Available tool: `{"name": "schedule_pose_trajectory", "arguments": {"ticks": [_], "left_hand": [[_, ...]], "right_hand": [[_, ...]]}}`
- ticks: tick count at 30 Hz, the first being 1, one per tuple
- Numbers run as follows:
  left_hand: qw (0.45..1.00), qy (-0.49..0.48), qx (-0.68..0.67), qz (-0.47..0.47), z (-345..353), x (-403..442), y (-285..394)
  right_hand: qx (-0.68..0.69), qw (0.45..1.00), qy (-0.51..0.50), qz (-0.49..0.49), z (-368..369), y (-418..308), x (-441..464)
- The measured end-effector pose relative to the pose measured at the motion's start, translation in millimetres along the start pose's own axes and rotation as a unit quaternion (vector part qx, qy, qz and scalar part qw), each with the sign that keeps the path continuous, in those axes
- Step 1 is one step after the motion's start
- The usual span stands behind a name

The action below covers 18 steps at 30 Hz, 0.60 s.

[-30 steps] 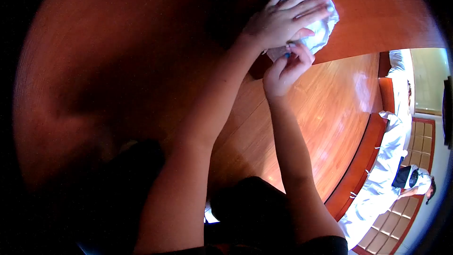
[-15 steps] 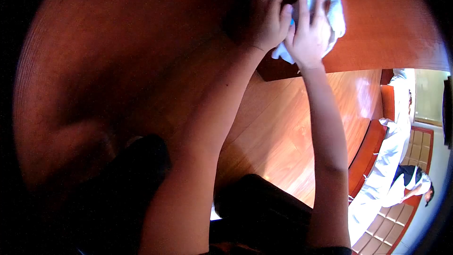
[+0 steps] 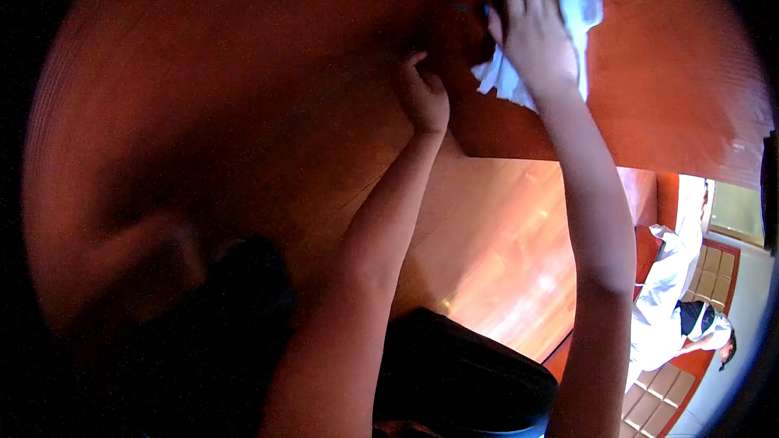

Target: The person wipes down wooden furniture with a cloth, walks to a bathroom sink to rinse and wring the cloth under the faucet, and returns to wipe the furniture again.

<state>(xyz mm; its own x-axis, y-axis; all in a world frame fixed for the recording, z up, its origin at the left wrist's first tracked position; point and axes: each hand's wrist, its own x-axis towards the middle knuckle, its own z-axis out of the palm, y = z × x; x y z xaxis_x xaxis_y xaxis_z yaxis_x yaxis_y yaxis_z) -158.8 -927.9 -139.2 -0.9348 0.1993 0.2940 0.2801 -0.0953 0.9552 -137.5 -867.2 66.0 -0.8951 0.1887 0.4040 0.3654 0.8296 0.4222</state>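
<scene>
A white cloth [image 3: 580, 0] lies against the reddish-brown wooden surface [image 3: 673, 57] near the top of the view. On the cloth rests my right hand [image 3: 535, 36], flat, with its fingers stretched out and slightly blurred. My left hand [image 3: 426, 93] is apart from the cloth, lower and to its left, near the dark edge of the wood. Its fingers are curled in, and shadow hides whether anything is inside them.
Wooden floor [image 3: 519, 251] shows between my forearms. At the far right another person [image 3: 706, 326] bends beside furniture draped in white fabric [image 3: 661, 288]. A padded panel [image 3: 661, 393] and a light wall stand behind. My dark-clothed knees are below.
My left hand has come away from the cloth, down and left, and its fingers have curled. My right hand has moved onto the cloth and lies flat; the cloth has spread and shifted slightly right.
</scene>
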Motion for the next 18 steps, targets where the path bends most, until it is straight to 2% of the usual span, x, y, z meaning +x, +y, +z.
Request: {"name": "schedule_pose_trajectory", "arguments": {"ticks": [1,2,3,4,5,6,7,9,11,13,15,18], "left_hand": [[1.0,-0.012,0.014,0.002,-1,-3,-6],[0.999,-0.023,0.027,0.005,1,-10,-14],[0.997,-0.037,0.056,-0.034,-1,-15,-19],[0.996,-0.048,0.072,-0.03,-5,-22,-28],[0.994,-0.058,0.088,-0.026,-9,-27,-38],[0.992,-0.069,0.103,-0.024,-15,-31,-41],[0.986,-0.101,0.131,-0.029,-20,-39,-43],[0.968,-0.165,0.184,-0.04,-34,-40,-38],[0.959,-0.198,0.201,-0.024,-46,-42,-34],[0.953,-0.22,0.208,-0.016,-53,-37,-34],[0.951,-0.228,0.207,-0.021,-58,-39,-45],[0.95,-0.228,0.211,-0.019,-68,-42,-55]], "right_hand": [[-0.056,0.997,0.001,-0.044,9,-7,-4],[-0.08,0.993,-0.059,-0.057,23,-11,-16],[-0.155,0.977,-0.095,-0.111,44,-16,-25],[-0.229,0.951,-0.132,-0.162,67,-19,-37],[0.18,0.962,-0.204,-0.015,102,-19,-50],[0.424,0.863,-0.242,0.127,95,-30,-47],[0.59,0.711,-0.252,0.288,88,-38,-42],[0.644,0.616,-0.279,0.359,77,-55,-26],[0.647,0.59,-0.289,0.387,59,-68,-17],[0.693,0.534,-0.273,0.401,87,-77,-24],[0.692,0.557,-0.251,0.386,130,-81,-41],[0.652,0.634,-0.229,0.347,133,-82,-40]]}}
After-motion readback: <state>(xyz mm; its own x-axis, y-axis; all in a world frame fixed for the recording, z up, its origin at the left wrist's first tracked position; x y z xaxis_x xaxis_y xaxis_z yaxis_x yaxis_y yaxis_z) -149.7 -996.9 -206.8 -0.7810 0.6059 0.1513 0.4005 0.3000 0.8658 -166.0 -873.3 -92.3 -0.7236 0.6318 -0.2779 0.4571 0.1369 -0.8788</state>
